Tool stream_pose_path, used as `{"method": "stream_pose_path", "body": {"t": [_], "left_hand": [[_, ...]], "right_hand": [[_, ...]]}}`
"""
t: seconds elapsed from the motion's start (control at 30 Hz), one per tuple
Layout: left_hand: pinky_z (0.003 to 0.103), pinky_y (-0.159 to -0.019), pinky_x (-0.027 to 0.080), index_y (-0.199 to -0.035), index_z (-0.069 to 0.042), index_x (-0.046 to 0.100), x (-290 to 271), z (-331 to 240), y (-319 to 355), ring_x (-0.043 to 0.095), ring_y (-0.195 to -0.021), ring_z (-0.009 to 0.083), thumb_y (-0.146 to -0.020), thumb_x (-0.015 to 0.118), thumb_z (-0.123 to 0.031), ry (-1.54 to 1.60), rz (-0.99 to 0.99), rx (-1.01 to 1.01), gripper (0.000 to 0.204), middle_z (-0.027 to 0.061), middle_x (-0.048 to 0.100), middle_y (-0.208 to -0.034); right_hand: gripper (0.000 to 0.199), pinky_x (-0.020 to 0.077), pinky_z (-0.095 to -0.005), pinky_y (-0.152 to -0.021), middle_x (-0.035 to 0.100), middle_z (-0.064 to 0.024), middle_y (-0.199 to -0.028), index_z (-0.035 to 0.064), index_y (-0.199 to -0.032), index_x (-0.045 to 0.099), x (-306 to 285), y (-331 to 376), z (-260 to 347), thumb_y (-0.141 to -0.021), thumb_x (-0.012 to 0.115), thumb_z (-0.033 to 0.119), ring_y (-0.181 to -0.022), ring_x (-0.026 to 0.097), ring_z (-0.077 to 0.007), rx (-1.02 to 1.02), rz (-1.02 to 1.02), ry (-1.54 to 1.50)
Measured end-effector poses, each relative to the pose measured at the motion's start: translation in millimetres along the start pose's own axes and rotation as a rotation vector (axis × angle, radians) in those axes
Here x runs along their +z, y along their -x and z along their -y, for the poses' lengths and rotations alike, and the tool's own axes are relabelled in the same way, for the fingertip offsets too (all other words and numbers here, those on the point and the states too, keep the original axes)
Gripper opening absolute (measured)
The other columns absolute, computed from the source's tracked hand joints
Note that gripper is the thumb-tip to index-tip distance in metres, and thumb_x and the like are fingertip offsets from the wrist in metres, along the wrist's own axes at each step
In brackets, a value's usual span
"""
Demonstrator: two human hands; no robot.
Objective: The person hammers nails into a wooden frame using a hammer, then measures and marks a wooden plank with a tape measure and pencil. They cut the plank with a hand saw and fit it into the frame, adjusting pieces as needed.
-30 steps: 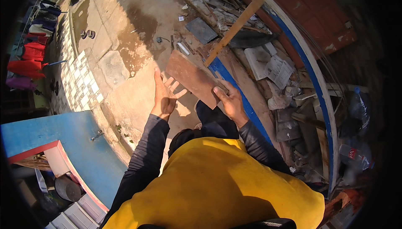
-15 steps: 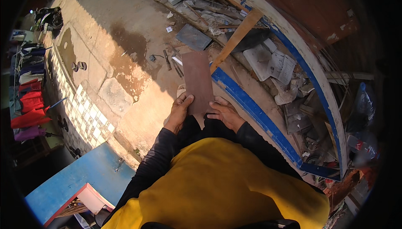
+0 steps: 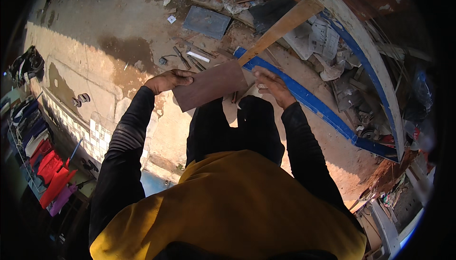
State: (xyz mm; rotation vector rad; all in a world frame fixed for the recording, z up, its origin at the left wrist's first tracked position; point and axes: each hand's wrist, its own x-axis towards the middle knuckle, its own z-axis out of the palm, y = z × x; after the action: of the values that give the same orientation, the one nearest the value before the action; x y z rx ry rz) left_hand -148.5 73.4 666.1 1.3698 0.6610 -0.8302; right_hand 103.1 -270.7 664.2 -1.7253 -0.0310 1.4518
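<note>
In my left hand (image 3: 166, 81) is one end of a flat, reddish-brown rectangular sheet (image 3: 211, 85) that looks like sandpaper, pinched with the thumb on top. The sheet lies slantwise above my knees, its far end up and to the right. My right hand (image 3: 273, 88) is beside that far end, fingers partly bent and apart, with a small gap to the sheet and nothing visible in it. Just beyond is a blue and white painted wooden frame (image 3: 304, 101), with a bare wooden brace (image 3: 280, 32) slanting across its corner.
Several hand tools (image 3: 182, 58) lie on the concrete ground ahead, near a dark flat panel (image 3: 206, 21). Scrap and papers (image 3: 323, 39) fill the space inside the frame. At left are a pair of sandals (image 3: 81, 100) and hanging red cloths (image 3: 52, 167).
The sheet has turned from upright to slanting sideways. My left hand has moved left and up with it; my right hand has moved right and up, away from its edge.
</note>
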Motion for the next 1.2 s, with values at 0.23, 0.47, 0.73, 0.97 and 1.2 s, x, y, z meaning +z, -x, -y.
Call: {"method": "stream_pose_path", "body": {"t": [0.23, 0.47, 0.73, 0.97, 1.2], "left_hand": [[0.041, -0.118, 0.042, -0.148, -0.016, 0.067, -19.5, -51.2, -55.9, 0.057, -0.14, 0.031, -0.101, 0.068, -0.058, -0.303, -0.023, 0.033, 0.062, 0.0166, 0.063, -0.151], [0.034, -0.095, 0.052, -0.11, 0.0, 0.076, -3.4, 43.3, -39.8, 0.069, -0.098, 0.0233, -0.105, 0.064, -0.046, 0.108, -0.566, 0.032, 0.048, 0.0133, 0.077, -0.099], [0.036, -0.079, 0.058, -0.107, 0.004, 0.078, 159.2, 123.9, 46.9, 0.073, -0.082, 0.0214, -0.101, 0.072, -0.052, 0.01, 0.121, -0.299, 0.056, 0.0138, 0.077, -0.088], [0.036, -0.083, 0.056, -0.115, -0.002, 0.077, 182.9, 75.1, 101.7, 0.07, -0.086, 0.0171, -0.103, 0.07, -0.038, 0.002, 0.079, 0.149, 0.038, 0.0118, 0.076, -0.089], [0.035, -0.081, 0.053, -0.101, -0.003, 0.079, 142.5, 56.5, 97.2, 0.067, -0.082, 0.0169, -0.103, 0.071, -0.043, -0.028, 0.12, -0.301, 0.041, 0.0067, 0.073, -0.083]], "right_hand": [[0.06, 0.0633, -0.0385, -0.089, 0.071, -0.0113, -0.134, 0.0028, -0.147, 0.062, 15.6, -13.2, -3.0, -0.099, 0.079, 0.035, -0.112, 0.074, -0.0259, 0.064, 0.183, -0.198], [0.041, 0.0678, -0.0333, -0.074, 0.075, -0.0089, -0.122, 0.0064, -0.136, 0.067, -32.5, 6.2, -26.3, -0.101, 0.077, 0.025, -0.098, 0.078, -0.0221, 0.09, 0.058, -0.429], [0.041, 0.0667, -0.0339, -0.076, 0.074, -0.0073, -0.123, 0.0102, -0.138, 0.065, -54.7, -5.4, -28.8, -0.102, 0.075, 0.026, -0.102, 0.077, -0.0207, 0.101, 0.07, -0.429], [0.045, 0.0654, -0.0328, -0.076, 0.073, -0.0063, -0.125, 0.0096, -0.14, 0.064, -60.7, -10.6, -44.5, -0.101, 0.077, 0.028, -0.104, 0.076, -0.0204, 0.075, 0.079, -0.472], [0.059, 0.0607, -0.0393, -0.092, 0.071, -0.0065, -0.13, 0.0098, -0.142, 0.066, -142.9, 22.3, -98.1, -0.095, 0.082, 0.04, -0.117, 0.068, -0.0217, 0.133, -0.031, -0.179]]}}
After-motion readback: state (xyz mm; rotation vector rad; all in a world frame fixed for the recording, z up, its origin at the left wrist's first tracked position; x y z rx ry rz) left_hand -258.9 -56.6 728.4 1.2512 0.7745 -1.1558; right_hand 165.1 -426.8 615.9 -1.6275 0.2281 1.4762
